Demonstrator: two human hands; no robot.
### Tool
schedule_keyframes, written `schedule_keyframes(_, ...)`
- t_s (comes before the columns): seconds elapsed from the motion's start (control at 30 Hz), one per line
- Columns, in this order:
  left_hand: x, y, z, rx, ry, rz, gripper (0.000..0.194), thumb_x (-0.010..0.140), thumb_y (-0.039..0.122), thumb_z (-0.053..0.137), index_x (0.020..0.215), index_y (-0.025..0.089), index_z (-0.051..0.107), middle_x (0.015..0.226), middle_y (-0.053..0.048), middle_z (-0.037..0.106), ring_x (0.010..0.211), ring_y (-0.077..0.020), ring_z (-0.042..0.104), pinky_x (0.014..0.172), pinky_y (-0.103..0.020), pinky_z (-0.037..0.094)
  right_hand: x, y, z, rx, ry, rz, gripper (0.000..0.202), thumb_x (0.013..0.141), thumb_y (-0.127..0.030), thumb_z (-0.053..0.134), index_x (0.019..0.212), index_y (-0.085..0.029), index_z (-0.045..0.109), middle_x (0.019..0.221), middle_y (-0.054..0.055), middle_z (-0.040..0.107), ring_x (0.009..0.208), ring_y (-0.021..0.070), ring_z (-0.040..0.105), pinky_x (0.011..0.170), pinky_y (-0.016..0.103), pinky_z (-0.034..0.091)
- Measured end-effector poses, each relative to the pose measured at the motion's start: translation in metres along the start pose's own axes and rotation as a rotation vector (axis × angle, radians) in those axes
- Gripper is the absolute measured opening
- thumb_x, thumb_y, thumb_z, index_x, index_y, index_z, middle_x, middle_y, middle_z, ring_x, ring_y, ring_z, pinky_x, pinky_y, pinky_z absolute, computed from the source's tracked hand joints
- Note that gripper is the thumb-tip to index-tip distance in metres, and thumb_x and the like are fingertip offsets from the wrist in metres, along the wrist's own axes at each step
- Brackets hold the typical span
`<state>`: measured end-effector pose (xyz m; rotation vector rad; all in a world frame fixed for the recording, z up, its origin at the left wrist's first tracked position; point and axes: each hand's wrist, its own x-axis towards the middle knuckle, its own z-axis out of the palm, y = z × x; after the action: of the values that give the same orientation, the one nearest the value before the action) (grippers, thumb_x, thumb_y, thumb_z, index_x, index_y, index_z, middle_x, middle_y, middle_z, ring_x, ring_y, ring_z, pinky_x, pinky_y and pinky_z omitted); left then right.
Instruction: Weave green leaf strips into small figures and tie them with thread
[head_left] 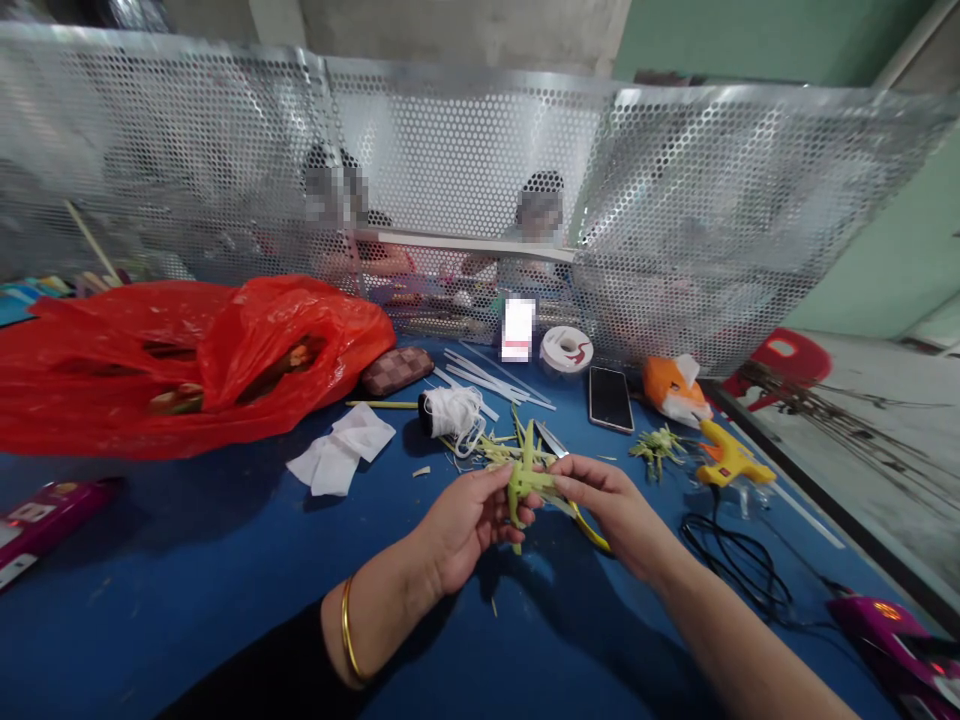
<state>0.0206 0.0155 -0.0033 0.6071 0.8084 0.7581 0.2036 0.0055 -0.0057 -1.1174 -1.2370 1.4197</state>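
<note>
Green leaf-strip weave (527,482) sits raised between your two hands over the blue table (247,610), your left hand (461,515) closed on it with thumb and fingers and your right hand (604,495) pinching a strip at its side. Largest around you is that table, backed by a perforated metal screen (465,140) with two people visible through its holes. At your far left spreads a red plastic bag (82,370), its mouth gaping on brownish and orange contents too shadowed for you to identify. Next in size, a yellow glue gun (731,458) lies beyond your right hand, near a coiled black cable (739,565). You have an orange tissue pack (667,385) with a white tissue poking from its top, a checkered brown pouch (397,371) beside the bag, and a spool of white string (454,412). Yellow-handled scissors (592,530) pass beneath your right hand, partly hidden. Smallest, leaf trimmings (491,450) litter the space just beyond the weave.
</note>
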Motion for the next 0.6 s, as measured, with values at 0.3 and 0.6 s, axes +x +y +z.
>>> schedule_keyframes(0.3,-0.002,-0.009,0.001,0.168,-0.026,0.032,0.03,0.088,0.034,0.054,0.09,0.008,0.069,0.078,-0.008,0.067,0.061,-0.0095,0.06,0.051,-0.018,0.044,-0.001,0.01,0.005,-0.32,0.093,-0.244,0.02,0.077,-0.033,0.068,0.064,-0.019,0.062,0.071,0.001,0.059,0.074,0.0177,0.055,0.072,0.031,0.041)
schedule_keyframes(0.6,-0.002,-0.005,0.002,0.167,-0.037,0.054,0.026,0.084,0.032,0.057,0.083,0.009,0.069,0.071,-0.007,0.066,0.059,-0.0103,0.059,0.051,-0.019,0.043,-0.01,-0.002,0.008,-0.483,0.028,-0.396,0.01,0.083,-0.026,0.061,0.078,-0.021,0.067,0.077,0.002,0.059,0.076,0.0168,0.056,0.073,0.031,0.043)
